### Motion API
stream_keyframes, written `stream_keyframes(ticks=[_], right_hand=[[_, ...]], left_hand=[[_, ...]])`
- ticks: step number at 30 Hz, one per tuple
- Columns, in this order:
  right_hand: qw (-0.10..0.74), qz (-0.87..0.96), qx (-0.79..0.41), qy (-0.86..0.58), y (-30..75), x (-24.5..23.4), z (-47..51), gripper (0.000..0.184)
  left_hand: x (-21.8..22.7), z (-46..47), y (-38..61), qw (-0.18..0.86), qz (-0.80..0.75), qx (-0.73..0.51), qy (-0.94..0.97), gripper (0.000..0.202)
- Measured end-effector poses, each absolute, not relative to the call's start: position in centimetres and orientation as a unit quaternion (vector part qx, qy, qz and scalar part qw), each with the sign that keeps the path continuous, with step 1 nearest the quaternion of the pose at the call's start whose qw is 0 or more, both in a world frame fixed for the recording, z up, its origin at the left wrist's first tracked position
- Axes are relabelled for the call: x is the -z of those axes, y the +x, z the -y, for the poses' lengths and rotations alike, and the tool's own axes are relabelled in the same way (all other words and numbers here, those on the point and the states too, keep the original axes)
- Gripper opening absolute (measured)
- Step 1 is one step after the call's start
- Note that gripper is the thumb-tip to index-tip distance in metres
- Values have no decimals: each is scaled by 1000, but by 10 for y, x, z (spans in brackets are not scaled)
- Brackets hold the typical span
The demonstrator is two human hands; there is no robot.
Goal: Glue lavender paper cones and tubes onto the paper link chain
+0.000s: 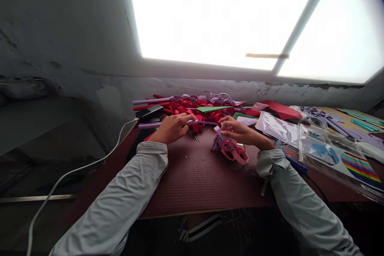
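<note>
My left hand point(172, 127) rests on the dark red table mat point(195, 176), fingers curled over a lilac rolled paper tube point(150, 125) and reaching into a heap of red and lilac paper-chain links point(192, 106). My right hand point(238, 130) is closed in a pinch on a lilac paper strip point(218, 132), joined to a short pink and lilac paper chain point(232, 150) that lies on the mat just below the hand. Both arms wear light grey sleeves.
A black box point(149, 112) with a white cable point(90, 164) sits at the left of the heap. Green point(211, 109) and red paper sheets point(280, 110), clear plastic sleeves point(330, 150) with coloured paper and a blue pen point(295, 164) lie to the right. A bright window point(228, 16) fills the wall.
</note>
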State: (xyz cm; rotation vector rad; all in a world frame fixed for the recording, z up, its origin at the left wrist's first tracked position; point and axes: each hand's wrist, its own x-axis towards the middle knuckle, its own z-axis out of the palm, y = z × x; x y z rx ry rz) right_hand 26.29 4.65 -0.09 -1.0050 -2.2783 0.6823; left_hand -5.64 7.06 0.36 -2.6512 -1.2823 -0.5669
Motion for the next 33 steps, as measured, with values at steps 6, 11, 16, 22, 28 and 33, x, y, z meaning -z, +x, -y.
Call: stream_keyframes(ticks=[6, 11, 16, 22, 28, 33], right_hand=[[317, 780, -374, -390, 254, 5, -48, 43], [349, 762, -376, -394, 251, 5, -49, 45], [362, 744, -391, -402, 253, 6, -50, 42], [352, 767, -361, -397, 264, 11, -57, 36], [350, 821, -134, -430, 261, 8, -55, 22], [372, 854, 37, -361, 234, 2, -39, 26]], left_hand=[[-2, -66, -51, 37, 417, 219, -881, 49], [4, -62, -39, 39, 355, 198, -913, 27], [11, -63, -33, 64, 341, 173, -922, 27], [8, -63, -33, 80, 367, 177, -910, 25], [-1, -61, -41, 33, 359, 166, -918, 25], [-5, -55, -40, 23, 352, 152, -923, 19]])
